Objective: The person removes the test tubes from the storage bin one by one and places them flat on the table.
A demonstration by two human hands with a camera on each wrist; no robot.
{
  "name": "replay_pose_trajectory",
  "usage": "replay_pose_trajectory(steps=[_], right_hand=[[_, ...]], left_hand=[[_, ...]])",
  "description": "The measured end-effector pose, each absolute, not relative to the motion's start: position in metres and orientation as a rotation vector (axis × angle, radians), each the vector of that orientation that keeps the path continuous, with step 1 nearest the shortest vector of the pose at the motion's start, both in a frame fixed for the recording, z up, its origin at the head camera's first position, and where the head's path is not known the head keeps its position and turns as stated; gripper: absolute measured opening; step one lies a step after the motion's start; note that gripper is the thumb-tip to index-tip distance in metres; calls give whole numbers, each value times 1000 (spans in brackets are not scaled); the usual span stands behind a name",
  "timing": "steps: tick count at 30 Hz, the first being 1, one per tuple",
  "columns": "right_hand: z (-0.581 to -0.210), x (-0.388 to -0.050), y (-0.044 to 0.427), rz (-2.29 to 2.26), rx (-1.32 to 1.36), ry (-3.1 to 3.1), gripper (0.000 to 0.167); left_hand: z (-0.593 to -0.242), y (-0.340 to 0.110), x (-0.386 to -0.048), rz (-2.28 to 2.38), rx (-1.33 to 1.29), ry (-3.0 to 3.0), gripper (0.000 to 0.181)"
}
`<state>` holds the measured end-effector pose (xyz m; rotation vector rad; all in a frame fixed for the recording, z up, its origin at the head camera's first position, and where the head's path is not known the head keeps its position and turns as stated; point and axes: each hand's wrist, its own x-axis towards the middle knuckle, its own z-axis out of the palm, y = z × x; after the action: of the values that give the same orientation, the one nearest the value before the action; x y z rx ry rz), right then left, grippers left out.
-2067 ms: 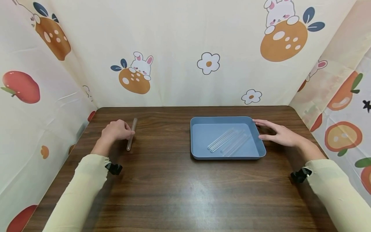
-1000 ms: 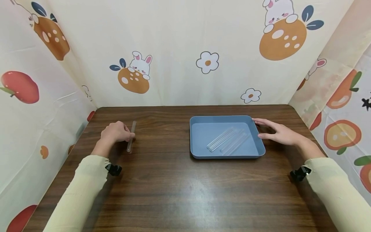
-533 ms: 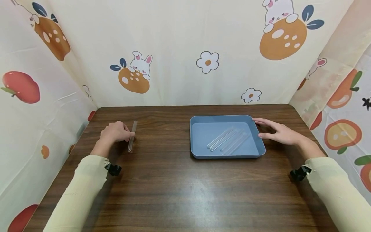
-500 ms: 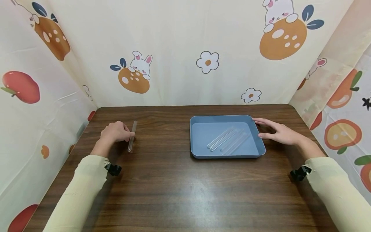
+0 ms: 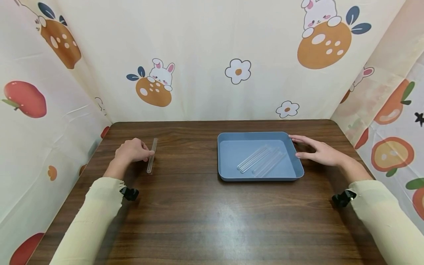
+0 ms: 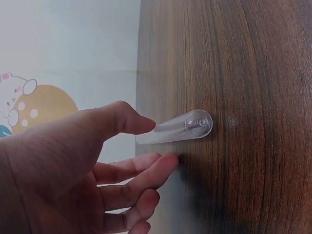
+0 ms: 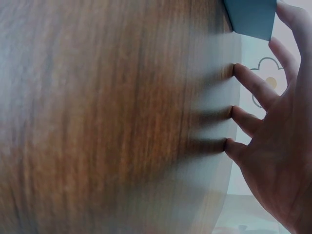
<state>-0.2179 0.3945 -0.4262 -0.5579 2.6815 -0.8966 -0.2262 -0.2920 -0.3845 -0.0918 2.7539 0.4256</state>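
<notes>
A clear tube with a rounded end (image 5: 150, 167) lies on the wooden table at the left, at a slight slant. My left hand (image 5: 132, 150) is at its left side, fingertips beside it. In the left wrist view the thumb of my left hand (image 6: 63, 161) reaches the edge of the tube (image 6: 199, 124), and the index finger stands apart below it; whether the thumb touches cannot be told. Several clear tubes (image 5: 253, 160) lie in the blue tray (image 5: 261, 180). My right hand (image 5: 319, 151), fingers spread, has its thumb and a finger at the tray's right rim (image 7: 251, 19).
The brown table (image 5: 185, 217) extends in front of the tray and between the two hands. Printed cloth (image 5: 198, 44) hangs behind the table's back edge and along both sides. Black wrist devices sit at the left cuff (image 5: 130, 193) and right cuff (image 5: 344, 198).
The single tube by my left hand has shifted slightly to the right. My right hand and the tray hold their places; the whole head view has shifted a little.
</notes>
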Motion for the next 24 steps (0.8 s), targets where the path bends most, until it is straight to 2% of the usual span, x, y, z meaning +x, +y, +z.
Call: replay_pose_trajectory(steps=[11, 24], right_hand=[[-426, -219, 395, -899, -558, 2678, 81], [-424, -216, 393, -889, -557, 2685, 80]], left_hand=[[-384, -294, -228, 440, -72, 2766, 43], [-366, -294, -230, 419, -63, 2794, 46]])
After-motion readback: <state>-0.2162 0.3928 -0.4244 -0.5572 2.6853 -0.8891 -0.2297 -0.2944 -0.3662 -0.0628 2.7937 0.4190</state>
